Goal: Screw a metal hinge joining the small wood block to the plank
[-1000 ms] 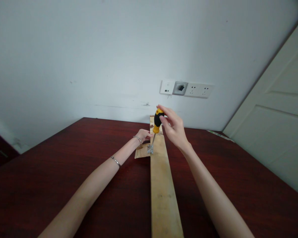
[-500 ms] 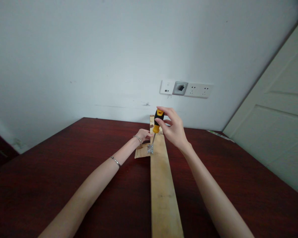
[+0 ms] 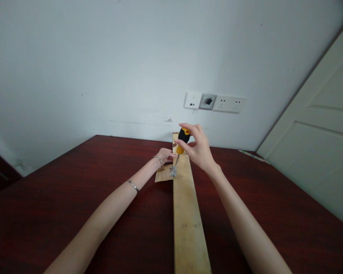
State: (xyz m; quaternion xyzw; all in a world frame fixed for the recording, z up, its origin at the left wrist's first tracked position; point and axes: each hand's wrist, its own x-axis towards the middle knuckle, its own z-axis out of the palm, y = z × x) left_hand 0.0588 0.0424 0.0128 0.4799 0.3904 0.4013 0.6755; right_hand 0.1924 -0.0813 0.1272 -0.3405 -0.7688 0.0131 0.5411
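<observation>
My right hand (image 3: 198, 146) holds a screwdriver (image 3: 183, 137) with a black and yellow handle, fingers and thumb closed around the grip. Its slim shaft slants down to a small metal hinge (image 3: 173, 172), where the tip meets the leaf on a long pale wooden board (image 3: 187, 213). The hinge's other leaf lies on a short wooden piece (image 3: 163, 174) against the board's left edge. Just beyond that piece, my left hand (image 3: 166, 155) grips the board's left edge; some of its fingers are hidden. Two thin metal bangles sit on the left forearm.
The dark red tabletop (image 3: 125, 167) meets a white wall (image 3: 125, 68) at the back. Sockets and a switch plate (image 3: 227, 103) are on that wall. A pale panelled door (image 3: 316, 144) stands at the right, with a thin flat strip (image 3: 254, 156) near the table's back-right corner.
The screwdriver handle has turned a little, and my right fingers and thumb have shifted slightly left around it. My left hand and the board stay put.
</observation>
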